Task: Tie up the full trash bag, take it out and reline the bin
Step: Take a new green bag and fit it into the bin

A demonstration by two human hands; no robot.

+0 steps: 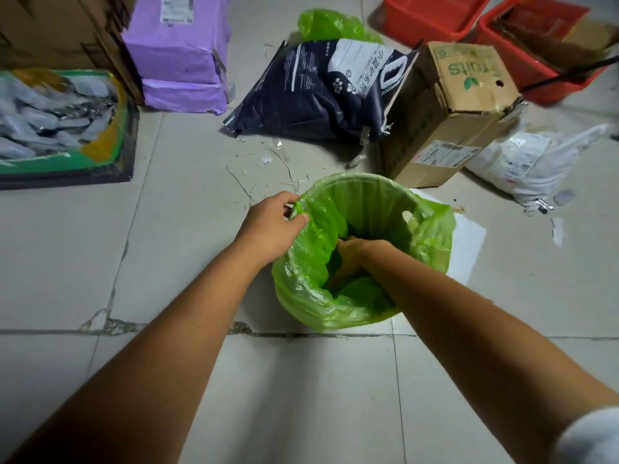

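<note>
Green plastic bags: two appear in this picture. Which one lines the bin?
The near green bag, folded over the bin's rim, with the left hand at its edge and the right hand inside. The far green bag lies bunched on the floor.

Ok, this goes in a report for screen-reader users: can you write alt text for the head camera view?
A person's right hand reaches down inside a green bag lining a bin, while the left hand pinches the bag's edge at the rim. Behind it on the tiled floor lie a cardboard box, a dark pet-litter sack and another green bag.
</note>
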